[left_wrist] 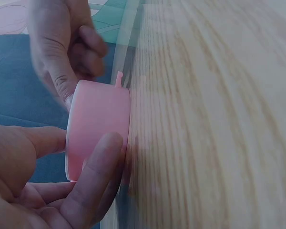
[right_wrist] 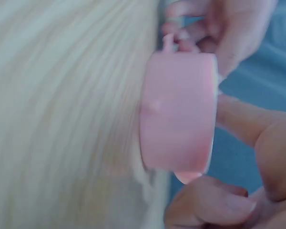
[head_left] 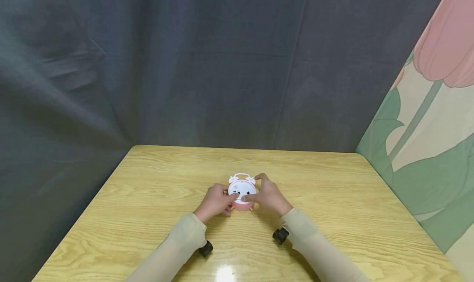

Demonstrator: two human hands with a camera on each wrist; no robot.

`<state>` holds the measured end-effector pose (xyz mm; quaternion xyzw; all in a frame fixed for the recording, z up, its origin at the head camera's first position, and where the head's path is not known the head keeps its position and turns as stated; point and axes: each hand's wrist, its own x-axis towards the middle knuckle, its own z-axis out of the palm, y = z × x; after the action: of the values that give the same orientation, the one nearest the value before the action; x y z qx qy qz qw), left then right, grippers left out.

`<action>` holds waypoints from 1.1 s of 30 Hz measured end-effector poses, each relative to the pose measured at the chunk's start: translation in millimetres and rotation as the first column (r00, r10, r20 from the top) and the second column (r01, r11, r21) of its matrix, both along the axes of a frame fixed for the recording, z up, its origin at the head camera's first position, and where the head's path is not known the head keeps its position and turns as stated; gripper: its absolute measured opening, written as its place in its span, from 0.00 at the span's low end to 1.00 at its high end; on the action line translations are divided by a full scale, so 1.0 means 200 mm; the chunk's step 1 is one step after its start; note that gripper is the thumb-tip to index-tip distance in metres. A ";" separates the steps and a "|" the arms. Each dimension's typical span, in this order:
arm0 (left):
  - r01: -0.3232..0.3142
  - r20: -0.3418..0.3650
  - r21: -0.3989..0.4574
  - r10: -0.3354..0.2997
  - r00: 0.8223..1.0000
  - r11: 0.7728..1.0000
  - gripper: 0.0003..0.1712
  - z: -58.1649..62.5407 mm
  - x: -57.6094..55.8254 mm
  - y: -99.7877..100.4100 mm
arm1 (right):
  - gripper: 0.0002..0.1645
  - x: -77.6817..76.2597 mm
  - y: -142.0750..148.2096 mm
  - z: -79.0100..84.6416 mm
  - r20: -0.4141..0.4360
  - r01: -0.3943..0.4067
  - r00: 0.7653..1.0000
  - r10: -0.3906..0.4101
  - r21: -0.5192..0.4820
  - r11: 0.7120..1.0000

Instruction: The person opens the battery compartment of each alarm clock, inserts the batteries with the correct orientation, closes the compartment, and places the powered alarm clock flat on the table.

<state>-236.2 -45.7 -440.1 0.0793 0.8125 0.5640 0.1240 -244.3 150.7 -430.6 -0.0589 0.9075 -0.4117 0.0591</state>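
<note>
A pink alarm clock [head_left: 242, 187] with twin bells and a top handle lies flat on the table, its white side with small dark marks facing up. My left hand [head_left: 216, 200] grips it from the left; the thumb lies on the white side and the other fingers are along the pink rim, as the left wrist view shows. From the right, my right hand [head_left: 270, 196] holds it, thumb on the white side and index finger by the right bell. In the right wrist view the clock's pink side wall [right_wrist: 178, 112] stands between both hands. Its underside is hidden.
The wood-grain table [head_left: 155, 179] spreads around the clock. A dark grey curtain [head_left: 222, 68] hangs behind and to the left. A wall with a tulip pattern [head_left: 437, 150] is on the right. Black wrist devices [head_left: 280, 235] sit beneath both sleeves.
</note>
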 end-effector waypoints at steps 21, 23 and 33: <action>-0.004 -0.033 -0.029 0.003 0.999 1.000 0.10 0.00 0.00 0.00 | 0.45 -0.02 0.03 0.02 0.343 0.041 0.937 0.062 -0.285 0.958; -0.004 -0.031 -0.027 0.003 0.999 1.000 0.10 0.00 0.00 0.00 | 0.44 -0.02 0.03 0.01 0.339 0.042 0.939 0.055 -0.274 0.961; -0.025 -0.034 -0.040 0.024 0.999 0.999 0.11 0.00 0.01 0.01 | 0.44 -0.03 0.01 -0.03 0.323 0.049 0.946 0.025 -0.218 0.975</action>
<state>-234.6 -43.7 -440.0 0.0763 0.8267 0.5474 0.1052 -249.6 153.6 -435.8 0.0087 0.8337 -0.5154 0.1979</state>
